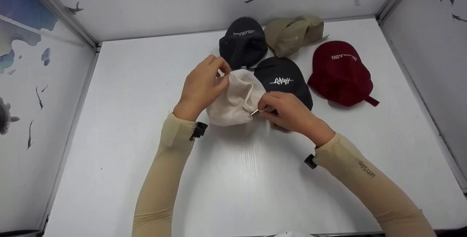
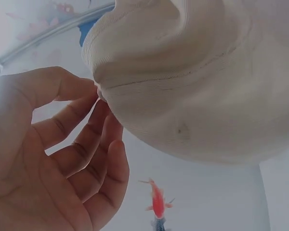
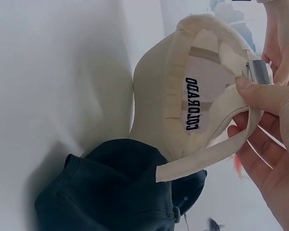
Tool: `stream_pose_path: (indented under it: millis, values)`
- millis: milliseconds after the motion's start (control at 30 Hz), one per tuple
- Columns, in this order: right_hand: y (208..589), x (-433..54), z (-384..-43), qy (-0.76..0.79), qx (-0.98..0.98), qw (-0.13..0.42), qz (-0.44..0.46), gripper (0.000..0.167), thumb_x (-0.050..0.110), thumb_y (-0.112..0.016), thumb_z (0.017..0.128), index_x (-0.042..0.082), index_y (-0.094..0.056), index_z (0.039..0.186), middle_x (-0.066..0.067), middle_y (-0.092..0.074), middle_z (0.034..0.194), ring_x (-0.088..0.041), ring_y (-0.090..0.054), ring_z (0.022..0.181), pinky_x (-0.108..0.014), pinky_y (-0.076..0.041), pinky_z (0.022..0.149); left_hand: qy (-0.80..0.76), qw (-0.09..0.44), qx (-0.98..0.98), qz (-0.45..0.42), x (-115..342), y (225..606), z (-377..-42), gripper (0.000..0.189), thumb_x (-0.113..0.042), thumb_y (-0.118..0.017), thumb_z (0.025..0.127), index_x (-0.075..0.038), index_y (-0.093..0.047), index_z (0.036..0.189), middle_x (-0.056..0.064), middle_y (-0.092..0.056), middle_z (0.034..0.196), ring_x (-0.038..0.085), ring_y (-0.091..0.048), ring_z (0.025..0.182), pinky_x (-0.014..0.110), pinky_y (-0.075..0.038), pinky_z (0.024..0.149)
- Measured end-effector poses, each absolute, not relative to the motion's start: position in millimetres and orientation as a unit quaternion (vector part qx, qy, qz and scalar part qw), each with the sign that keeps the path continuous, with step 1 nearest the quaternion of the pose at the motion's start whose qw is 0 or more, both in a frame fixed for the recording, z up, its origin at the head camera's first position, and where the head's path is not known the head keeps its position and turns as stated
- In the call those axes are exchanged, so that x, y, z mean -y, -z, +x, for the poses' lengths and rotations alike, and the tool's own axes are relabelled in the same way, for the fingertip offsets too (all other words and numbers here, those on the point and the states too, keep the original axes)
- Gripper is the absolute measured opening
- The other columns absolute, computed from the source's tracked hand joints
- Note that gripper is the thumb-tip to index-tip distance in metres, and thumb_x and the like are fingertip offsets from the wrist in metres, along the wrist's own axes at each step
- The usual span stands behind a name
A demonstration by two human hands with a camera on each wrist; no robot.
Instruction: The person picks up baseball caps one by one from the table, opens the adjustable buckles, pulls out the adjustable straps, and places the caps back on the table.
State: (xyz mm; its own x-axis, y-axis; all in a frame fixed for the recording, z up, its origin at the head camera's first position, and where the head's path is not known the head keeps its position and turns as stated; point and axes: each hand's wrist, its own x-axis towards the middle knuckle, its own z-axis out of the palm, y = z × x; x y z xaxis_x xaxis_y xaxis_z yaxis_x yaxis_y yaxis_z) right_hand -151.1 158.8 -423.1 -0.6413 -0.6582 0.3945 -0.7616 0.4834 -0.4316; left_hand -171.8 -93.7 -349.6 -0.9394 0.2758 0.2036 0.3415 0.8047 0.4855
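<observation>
As left hand (image 1: 202, 86) pinches | cream cap (image 1: 234, 101) meets right hand (image 1: 292, 115) | footing unclear

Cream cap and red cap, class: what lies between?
In the head view, the black cap with white lettering lies between cream cap and red cap, partly behind the right hand.

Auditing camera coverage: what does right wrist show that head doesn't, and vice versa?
Right wrist only: the dark COLORADO lettering inside the cream cap, plus the strap's loose end.
Head only: the maroon cap and olive cap.
Both: the cream cap, its metal buckle, the right grip beside that buckle, and at least one dark cap.
</observation>
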Motion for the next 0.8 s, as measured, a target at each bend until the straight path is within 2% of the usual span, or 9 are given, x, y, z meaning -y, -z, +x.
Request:
stream_pose_path:
  millis: [167, 300, 400, 567, 800]
  values:
    - [419, -157, -151, -0.316, 0.858, 0.088, 0.395, 0.019, 0.005, -0.078, 0.084, 0.009, -0.061, 0.091, -0.005, -0.067, 0.089, -0.014, -0.065, 0.084, -0.031, -0.057, 0.073, 0.249, 0.112, 0.947, -0.166, 90, 347, -156, 0.007, -0.015, -0.062, 0.094, -0.011, -0.063, 0.1, 0.005, -0.062, 0.098, 0.022, -0.059, 0.088, 0.034, -0.052, 0.076]
    - [414, -157, -152, -0.341, 0.857, 0.087, 0.376, 0.019, 0.005, -0.078, 0.084, 0.009, -0.061, 0.089, -0.004, -0.068, 0.088, -0.013, -0.068, 0.085, -0.03, -0.058, 0.073, 0.254, 0.09, 0.947, -0.175, 86, 343, -146, 0.006, -0.015, -0.064, 0.093, -0.011, -0.06, 0.095, 0.002, -0.059, 0.081, 0.017, -0.055, 0.073, 0.03, -0.044, 0.063]
    - [413, -156, -153, -0.353, 0.859, 0.085, 0.362, 0.018, 0.005, -0.079, 0.084, 0.008, -0.061, 0.089, -0.004, -0.069, 0.088, -0.013, -0.069, 0.085, -0.029, -0.058, 0.074, 0.246, 0.063, 0.949, -0.186, 81, 342, -137, 0.009, -0.018, -0.065, 0.092, -0.012, -0.059, 0.093, 0.0, -0.059, 0.075, 0.016, -0.053, 0.067, 0.029, -0.04, 0.059]
    - [411, -154, -155, -0.363, 0.861, 0.088, 0.345, 0.016, 0.005, -0.078, 0.085, 0.007, -0.062, 0.088, -0.007, -0.07, 0.086, -0.014, -0.069, 0.081, -0.03, -0.058, 0.072, 0.234, 0.043, 0.947, -0.214, 71, 345, -123, 0.011, -0.022, -0.067, 0.091, -0.013, -0.06, 0.091, -0.001, -0.064, 0.074, 0.016, -0.059, 0.067, 0.032, -0.045, 0.059]
    - [409, -150, -156, -0.373, 0.864, 0.097, 0.325, 0.013, 0.004, -0.077, 0.085, 0.004, -0.063, 0.087, -0.008, -0.071, 0.084, -0.014, -0.067, 0.075, -0.029, -0.056, 0.069, 0.218, 0.058, 0.948, -0.226, 59, 361, -117, 0.01, -0.018, -0.067, 0.091, -0.012, -0.06, 0.096, 0.001, -0.064, 0.084, 0.017, -0.061, 0.075, 0.034, -0.05, 0.066]
